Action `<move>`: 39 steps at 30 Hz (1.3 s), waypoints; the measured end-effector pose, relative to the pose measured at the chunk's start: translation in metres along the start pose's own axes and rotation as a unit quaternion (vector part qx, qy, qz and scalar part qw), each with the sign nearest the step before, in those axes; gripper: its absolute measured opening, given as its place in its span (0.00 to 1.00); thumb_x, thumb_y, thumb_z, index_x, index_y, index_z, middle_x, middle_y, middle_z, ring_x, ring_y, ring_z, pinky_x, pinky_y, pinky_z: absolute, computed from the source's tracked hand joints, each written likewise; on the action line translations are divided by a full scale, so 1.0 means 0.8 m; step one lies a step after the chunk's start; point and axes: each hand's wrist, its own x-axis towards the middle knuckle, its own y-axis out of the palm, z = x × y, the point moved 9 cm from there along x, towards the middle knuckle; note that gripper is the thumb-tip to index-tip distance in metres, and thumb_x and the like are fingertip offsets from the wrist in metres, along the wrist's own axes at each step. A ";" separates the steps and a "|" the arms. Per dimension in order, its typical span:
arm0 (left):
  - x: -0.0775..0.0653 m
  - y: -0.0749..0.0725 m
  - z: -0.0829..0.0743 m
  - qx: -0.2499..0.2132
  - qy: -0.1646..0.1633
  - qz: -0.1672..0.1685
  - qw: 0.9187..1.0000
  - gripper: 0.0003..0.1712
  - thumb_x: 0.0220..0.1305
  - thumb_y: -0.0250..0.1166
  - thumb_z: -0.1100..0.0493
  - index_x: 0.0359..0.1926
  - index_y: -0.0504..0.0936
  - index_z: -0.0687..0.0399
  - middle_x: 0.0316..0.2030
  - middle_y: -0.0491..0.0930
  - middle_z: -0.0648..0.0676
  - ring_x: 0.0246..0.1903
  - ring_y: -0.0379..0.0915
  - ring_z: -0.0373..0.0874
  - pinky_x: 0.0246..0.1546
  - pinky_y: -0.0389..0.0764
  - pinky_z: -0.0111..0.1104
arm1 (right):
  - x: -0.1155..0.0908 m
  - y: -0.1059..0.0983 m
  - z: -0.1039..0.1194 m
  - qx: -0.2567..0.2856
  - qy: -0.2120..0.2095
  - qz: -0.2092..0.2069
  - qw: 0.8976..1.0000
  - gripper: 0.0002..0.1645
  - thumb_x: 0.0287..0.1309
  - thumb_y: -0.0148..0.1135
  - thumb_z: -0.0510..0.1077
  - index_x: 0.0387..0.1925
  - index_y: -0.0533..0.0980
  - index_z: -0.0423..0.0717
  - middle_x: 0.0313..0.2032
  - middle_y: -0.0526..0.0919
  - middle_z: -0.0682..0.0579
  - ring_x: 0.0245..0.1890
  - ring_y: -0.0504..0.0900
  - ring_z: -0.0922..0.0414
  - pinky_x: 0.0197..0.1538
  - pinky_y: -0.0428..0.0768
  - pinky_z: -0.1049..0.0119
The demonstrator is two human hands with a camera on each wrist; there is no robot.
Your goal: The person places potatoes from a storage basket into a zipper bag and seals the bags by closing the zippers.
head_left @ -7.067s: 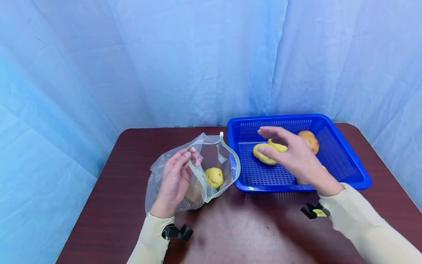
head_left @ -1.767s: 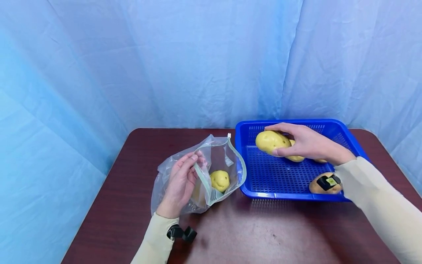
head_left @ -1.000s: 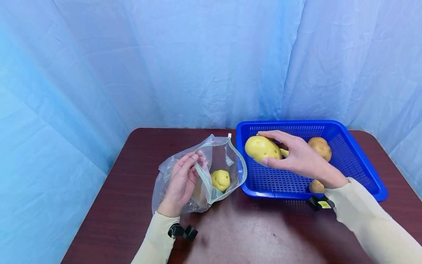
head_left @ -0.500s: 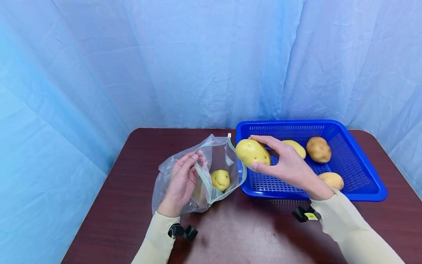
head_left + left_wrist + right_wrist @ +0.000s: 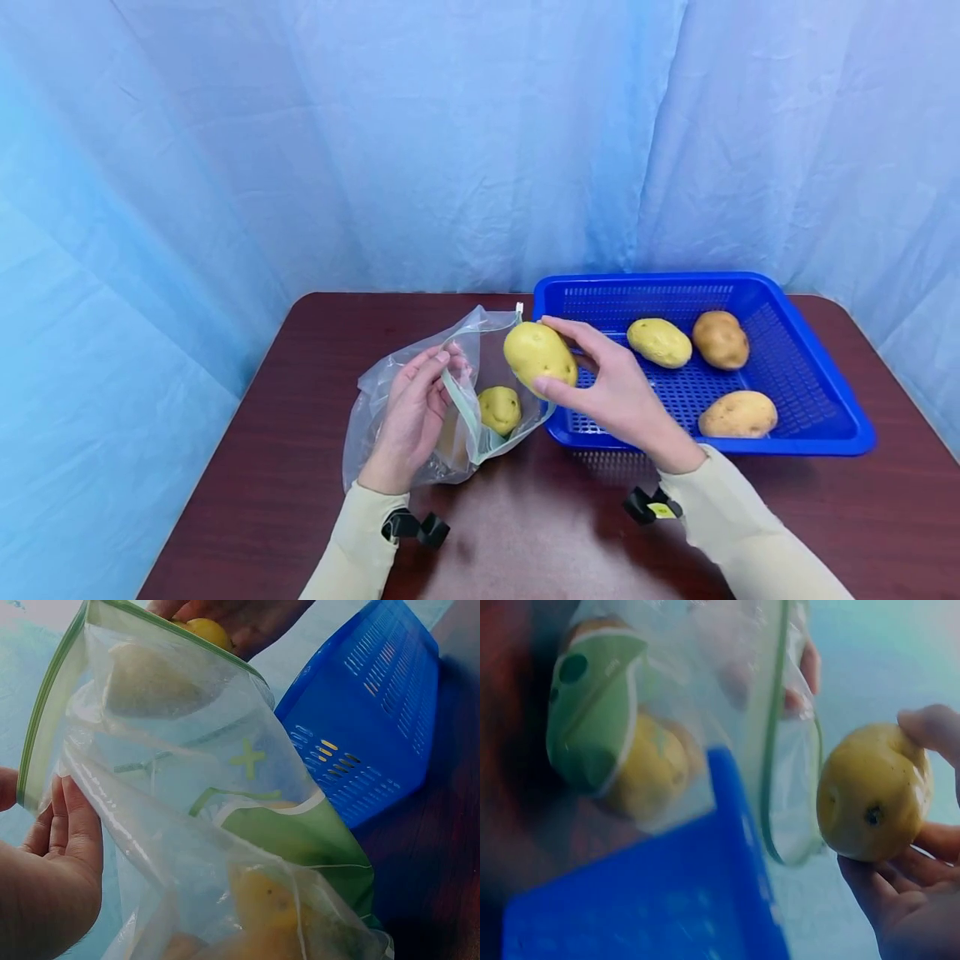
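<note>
Head view: my right fingers (image 5: 577, 332) grip a potato (image 5: 538, 354) at the clear bag (image 5: 463, 407) mouth. My left fingers (image 5: 429, 367) pinch the bag's edge.

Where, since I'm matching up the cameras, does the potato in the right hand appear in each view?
Head: held potato, just right of and below centre.
Left wrist: held potato, top, left of centre, partly behind the bag.
Right wrist: held potato, right of centre.
Shared landmark: the blue basket.
</note>
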 end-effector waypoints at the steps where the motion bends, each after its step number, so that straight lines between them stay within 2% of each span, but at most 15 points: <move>1: 0.000 0.000 0.000 -0.001 0.000 -0.001 1.000 0.08 0.78 0.54 0.65 0.48 0.79 0.63 0.36 0.85 0.52 0.37 0.83 0.37 0.42 0.84 0.24 | 0.000 0.004 0.000 0.004 0.002 -0.003 1.000 0.41 0.58 0.77 0.46 0.72 0.71 0.50 0.66 0.76 0.53 0.63 0.77 0.57 0.61 0.78 0.70; 6: 0.001 0.000 0.000 0.000 -0.001 -0.002 1.000 0.08 0.78 0.55 0.65 0.49 0.79 0.62 0.37 0.84 0.52 0.37 0.84 0.37 0.43 0.84 0.25 | 0.002 0.023 -0.001 0.011 0.007 -0.018 1.000 0.42 0.58 0.78 0.47 0.71 0.71 0.50 0.66 0.76 0.53 0.63 0.77 0.56 0.62 0.79 0.62; 12: 0.001 -0.001 0.000 0.002 0.001 -0.006 1.000 0.08 0.78 0.55 0.64 0.49 0.80 0.61 0.36 0.84 0.52 0.38 0.84 0.38 0.45 0.85 0.27 | 0.005 0.042 -0.001 -0.014 0.008 -0.024 1.000 0.42 0.58 0.77 0.52 0.71 0.71 0.49 0.64 0.77 0.53 0.60 0.78 0.56 0.60 0.82 0.55; 17: 0.001 -0.004 -0.003 0.006 0.008 -0.012 1.000 0.09 0.78 0.54 0.64 0.49 0.79 0.61 0.35 0.85 0.52 0.37 0.84 0.39 0.44 0.85 0.27 | 0.008 0.053 -0.001 -0.059 0.004 -0.034 0.998 0.43 0.57 0.77 0.55 0.70 0.72 0.48 0.63 0.78 0.53 0.57 0.79 0.56 0.56 0.83 0.55; 21: 0.000 -0.003 -0.006 0.007 0.015 -0.011 1.000 0.09 0.79 0.54 0.63 0.50 0.79 0.61 0.35 0.85 0.52 0.36 0.83 0.40 0.43 0.85 0.26 | 0.011 0.061 -0.001 -0.096 0.006 -0.036 0.995 0.43 0.56 0.77 0.57 0.70 0.72 0.49 0.62 0.79 0.53 0.54 0.79 0.55 0.50 0.82 0.55; 29: 0.000 -0.005 -0.010 -0.002 0.024 -0.010 1.000 0.08 0.79 0.55 0.63 0.48 0.80 0.61 0.35 0.84 0.52 0.36 0.83 0.39 0.44 0.85 0.28 | 0.017 0.077 -0.003 -0.116 0.013 -0.028 0.993 0.44 0.57 0.77 0.57 0.69 0.72 0.45 0.61 0.79 0.50 0.51 0.79 0.53 0.45 0.81 0.58; 32: 0.000 -0.006 -0.011 -0.006 0.028 -0.011 1.000 0.08 0.79 0.54 0.64 0.48 0.79 0.62 0.35 0.83 0.52 0.35 0.83 0.38 0.43 0.85 0.26 | 0.020 0.084 -0.003 -0.127 0.012 -0.017 0.992 0.44 0.57 0.77 0.57 0.70 0.71 0.44 0.62 0.79 0.48 0.51 0.79 0.53 0.45 0.81 0.58; 36: 0.001 -0.011 -0.014 -0.013 0.037 -0.020 0.999 0.09 0.79 0.52 0.65 0.47 0.80 0.61 0.36 0.83 0.53 0.35 0.82 0.38 0.41 0.84 0.25 | 0.023 0.095 -0.003 -0.144 0.006 0.017 0.989 0.47 0.58 0.77 0.57 0.71 0.69 0.42 0.65 0.77 0.45 0.55 0.79 0.51 0.47 0.81 0.56; 39: 0.002 -0.015 -0.015 -0.015 0.040 -0.027 0.999 0.09 0.79 0.52 0.65 0.48 0.80 0.61 0.36 0.83 0.53 0.36 0.82 0.38 0.40 0.84 0.25 | 0.022 0.100 -0.003 -0.151 0.002 0.044 0.988 0.48 0.59 0.76 0.57 0.73 0.68 0.40 0.68 0.75 0.43 0.61 0.78 0.48 0.54 0.81 0.53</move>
